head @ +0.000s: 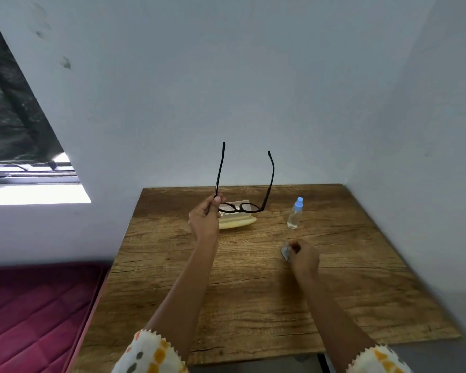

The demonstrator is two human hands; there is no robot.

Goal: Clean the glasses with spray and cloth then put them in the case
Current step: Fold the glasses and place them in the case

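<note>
left hand (205,215): grips glasses (241,207) by one arm, raised above case (237,221)
right hand (304,257): clutches cloth (285,253) on desk (253,292)
spray bottle (295,213): upright, right of case

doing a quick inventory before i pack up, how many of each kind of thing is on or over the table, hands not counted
glasses: 1, held up by the left hand
case: 1, pale yellow, on the table
spray bottle: 1, blue cap, standing upright
cloth: 1, grey, gripped in the right hand
total: 4
</note>
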